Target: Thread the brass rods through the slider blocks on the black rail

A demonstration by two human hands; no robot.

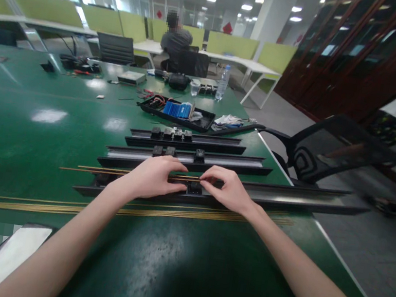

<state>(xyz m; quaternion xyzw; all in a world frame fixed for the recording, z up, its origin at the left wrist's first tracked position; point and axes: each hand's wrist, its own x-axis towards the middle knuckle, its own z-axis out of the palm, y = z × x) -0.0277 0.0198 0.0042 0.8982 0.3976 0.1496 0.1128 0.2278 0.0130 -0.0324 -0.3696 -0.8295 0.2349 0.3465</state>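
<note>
Two thin brass rods [102,170] run from the left, behind my left hand [155,174], toward my right hand [225,187]. My left hand is curled around the rods, its thumb and fingertips a little apart near a small black block [194,187]. The fingers of my right hand pinch at the rods' right end, just above that block. The block sits in the nearest black channel rail [287,198], beneath both hands. Another dark block [103,179] is in the same rail's left end. How my left fingers grip is partly hidden.
More brass rods [46,207] lie in front. Two shorter rails, a middle rail [232,163] and a far rail [217,144], carry small blocks. Behind are a black tray [205,120] and a water bottle [223,83]. A chair [323,146] stands right; a person [176,42] sits far off.
</note>
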